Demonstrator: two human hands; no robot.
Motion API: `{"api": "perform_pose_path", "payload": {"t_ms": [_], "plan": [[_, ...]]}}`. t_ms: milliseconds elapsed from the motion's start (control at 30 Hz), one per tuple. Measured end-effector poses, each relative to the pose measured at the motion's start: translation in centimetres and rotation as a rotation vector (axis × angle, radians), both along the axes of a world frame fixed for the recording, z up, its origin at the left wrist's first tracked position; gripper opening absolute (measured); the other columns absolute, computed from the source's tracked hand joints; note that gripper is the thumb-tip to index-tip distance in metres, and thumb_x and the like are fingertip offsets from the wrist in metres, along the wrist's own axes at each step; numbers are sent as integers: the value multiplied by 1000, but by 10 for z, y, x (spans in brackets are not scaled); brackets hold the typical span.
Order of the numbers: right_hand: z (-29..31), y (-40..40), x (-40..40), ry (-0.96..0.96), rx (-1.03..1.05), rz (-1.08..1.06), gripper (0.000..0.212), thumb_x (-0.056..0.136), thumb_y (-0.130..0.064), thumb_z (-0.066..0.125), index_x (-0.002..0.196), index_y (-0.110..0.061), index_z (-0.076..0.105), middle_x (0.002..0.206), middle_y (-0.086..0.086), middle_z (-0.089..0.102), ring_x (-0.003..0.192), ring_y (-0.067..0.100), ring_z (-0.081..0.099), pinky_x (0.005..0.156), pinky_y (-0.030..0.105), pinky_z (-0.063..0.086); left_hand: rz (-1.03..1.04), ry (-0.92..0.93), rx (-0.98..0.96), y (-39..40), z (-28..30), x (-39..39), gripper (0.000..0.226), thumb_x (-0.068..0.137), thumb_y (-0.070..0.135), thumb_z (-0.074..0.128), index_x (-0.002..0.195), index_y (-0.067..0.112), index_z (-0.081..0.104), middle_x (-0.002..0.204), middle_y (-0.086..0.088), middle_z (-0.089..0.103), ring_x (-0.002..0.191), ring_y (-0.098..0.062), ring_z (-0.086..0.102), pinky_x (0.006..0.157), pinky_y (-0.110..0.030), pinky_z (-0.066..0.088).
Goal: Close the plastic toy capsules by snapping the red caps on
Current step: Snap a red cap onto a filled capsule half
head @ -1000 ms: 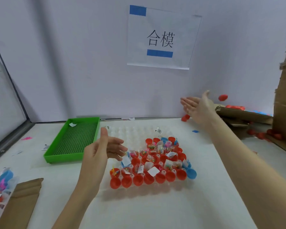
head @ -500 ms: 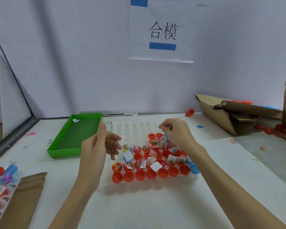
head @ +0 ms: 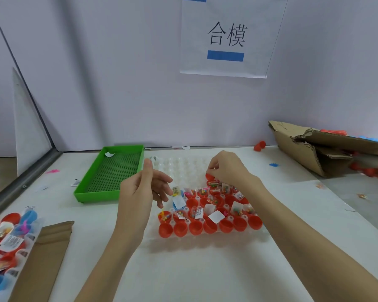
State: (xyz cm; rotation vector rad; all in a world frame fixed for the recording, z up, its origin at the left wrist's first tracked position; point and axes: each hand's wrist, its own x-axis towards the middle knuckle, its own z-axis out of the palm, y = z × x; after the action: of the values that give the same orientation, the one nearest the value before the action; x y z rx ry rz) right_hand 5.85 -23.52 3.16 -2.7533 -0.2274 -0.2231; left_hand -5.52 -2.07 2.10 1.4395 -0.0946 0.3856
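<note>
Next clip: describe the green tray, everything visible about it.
The green tray is a shallow rectangular tray of bright green plastic, with low upright walls and a floor of fine grid or perforations. It lies flat on the white table, left of the clear capsule holder. A small white paper scrap lies in its far end. No hand touches it.

Glossy red plastic capsule halves sit in a clear plastic dimpled tray. At nine o'clock, a green plastic mesh-floored tray; at two o'clock, torn matt brown cardboard box.
</note>
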Motion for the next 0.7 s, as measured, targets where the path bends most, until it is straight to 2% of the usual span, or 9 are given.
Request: {"api": "perform_pose_path", "payload": {"t_ms": [67,167,267,300,400,467,567,700], "plan": [[4,-2,0,-51,38,-13,17,96,-17,68,101,-7,81,105,7,78,94,21,70,84,27,52,4,9,19,1,-2,2,55,106,43,48,78,3,74,65,-18,69,54,-21,60,46,-24,48],[12,-5,-4,-117,142,-50,19,98,-15,66,98,-4,81,103,7,77,85,18,66,77,25,45,15,27,100,2,-5,4,37,104,32,60,81,6,74,67,-10,71,56,-15,60,51,-22,50],[19,-5,-15,-173,282,-77,17,97,-17,67,99,-6,80,102,4,76,81,10,59,77,24,45,24,7,260,-1,-8,4,9,95,22,76,87,18,74,81,0,74,66,-12,66,62,-25,55],[19,-4,-21,-179,332,-85,16,97,-18,67,99,-8,80,99,1,76,78,7,59,76,23,46,9,-6,317,-3,-8,3,7,90,20,80,91,22,74,88,4,74,73,-12,68,67,-26,57],[12,1,-44,-131,536,-104,13,95,-23,70,96,-15,81,87,-13,71,77,1,62,67,16,46,-68,-74,497,-10,-11,-1,37,78,21,91,107,29,71,112,8,66,93,-11,69,80,-22,57],[3,6,-59,-82,642,-115,12,94,-27,71,95,-19,80,84,-16,71,79,0,64,64,13,45,-138,-106,538,-14,-11,-4,46,75,23,94,113,30,69,121,7,62,102,-10,70,86,-21,56],[-7,15,-76,-46,744,-98,13,94,-26,71,94,-17,80,86,-12,74,79,-1,66,61,7,44,-161,-98,420,-18,-12,-6,32,78,17,92,101,26,72,110,6,72,98,-14,75,85,-25,60],[-12,28,-87,-94,812,-57,12,97,-28,67,98,-20,76,92,-13,74,87,-1,67,72,9,50,-96,-66,332,-14,-11,-3,15,81,17,89,90,18,77,93,3,78,90,-15,77,80,-25,61]]}}
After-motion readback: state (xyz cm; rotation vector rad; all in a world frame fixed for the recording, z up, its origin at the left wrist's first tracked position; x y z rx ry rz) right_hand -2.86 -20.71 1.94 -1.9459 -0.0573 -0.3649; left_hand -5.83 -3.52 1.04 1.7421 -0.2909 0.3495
